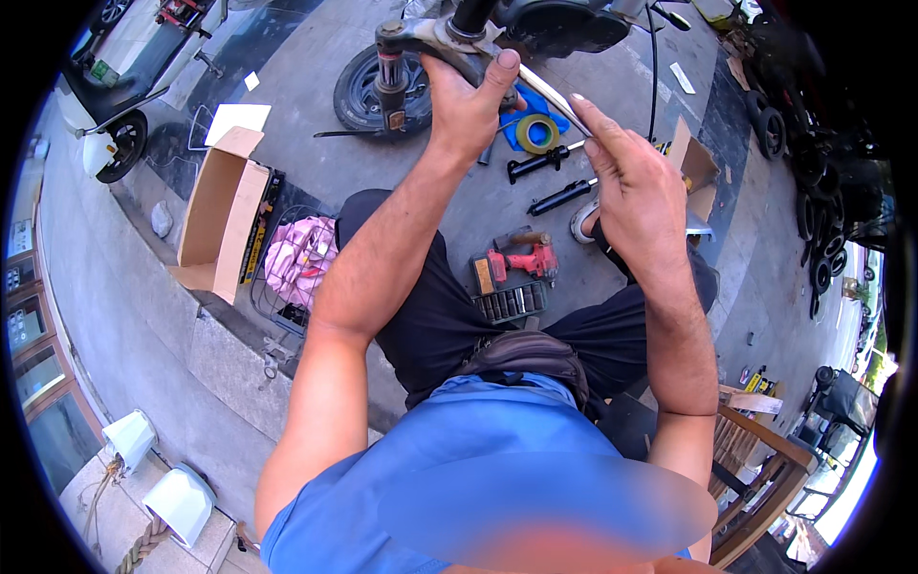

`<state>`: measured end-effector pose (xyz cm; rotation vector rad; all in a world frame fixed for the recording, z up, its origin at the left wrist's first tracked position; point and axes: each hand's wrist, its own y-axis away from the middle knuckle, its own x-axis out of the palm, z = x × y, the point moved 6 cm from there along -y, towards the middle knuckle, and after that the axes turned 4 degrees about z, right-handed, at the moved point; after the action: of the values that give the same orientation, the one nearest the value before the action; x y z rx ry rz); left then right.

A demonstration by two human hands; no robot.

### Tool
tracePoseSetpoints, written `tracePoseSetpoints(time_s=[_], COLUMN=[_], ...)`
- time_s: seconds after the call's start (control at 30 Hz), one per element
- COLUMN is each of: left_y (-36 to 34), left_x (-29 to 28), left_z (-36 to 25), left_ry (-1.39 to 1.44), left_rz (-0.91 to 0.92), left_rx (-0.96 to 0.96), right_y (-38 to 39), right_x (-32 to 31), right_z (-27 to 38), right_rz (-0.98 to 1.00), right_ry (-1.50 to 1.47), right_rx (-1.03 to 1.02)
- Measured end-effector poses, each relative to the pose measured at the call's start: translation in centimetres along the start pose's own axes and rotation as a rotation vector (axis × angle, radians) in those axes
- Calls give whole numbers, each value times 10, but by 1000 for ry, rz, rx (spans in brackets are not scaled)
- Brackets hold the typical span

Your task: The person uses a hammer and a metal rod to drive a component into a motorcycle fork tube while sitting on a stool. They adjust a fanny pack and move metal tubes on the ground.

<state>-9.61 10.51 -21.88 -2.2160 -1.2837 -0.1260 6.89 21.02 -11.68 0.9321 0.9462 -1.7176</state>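
My left hand (466, 107) is wrapped around the arm of a scooter's front fork clamp (421, 38), its thumb pointing up. A short fork tube (390, 77) hangs from the clamp's left end. My right hand (636, 187) grips the near end of a long, slim, pale metal tool (545, 91), index finger laid along it. The tool's far end reaches the clamp beside my left thumb; I cannot make out its exact kind. Behind the fork, a black wheel (349, 91) lies on the ground. Two black shock absorbers (559, 198) lie below my hands, near a yellow-green tape roll (537, 134).
Between my legs sit a red cordless impact wrench (524, 260) and a socket set (512, 304). An opened cardboard box (212, 225) and a pink cloth (299, 256) are at left. A parked scooter (120, 143) stands far left. Several tyres (820, 220) line the right side.
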Motion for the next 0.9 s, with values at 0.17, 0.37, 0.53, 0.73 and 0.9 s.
tracePoseSetpoints(time_s=[0.17,0.37,0.53,0.73,0.9], left_y=[-3,-13,-6,2,4], left_x=[0,-16,-1,9,23], left_z=[6,12,-9,-6,-1], left_ry=[-18,-42,-66,34,97], left_rz=[-49,-61,2,-19,-2], left_rx=[-33,-141,-57,-17,-71], right_y=[8,7,5,20,35], right_x=[32,69,25,9,46], right_z=[-11,-23,-27,-11,-23], right_rz=[-198,-196,157,257,15], right_ry=[-71,-213,-172,-236,-293], right_rx=[-28,-6,-94,-64,-89])
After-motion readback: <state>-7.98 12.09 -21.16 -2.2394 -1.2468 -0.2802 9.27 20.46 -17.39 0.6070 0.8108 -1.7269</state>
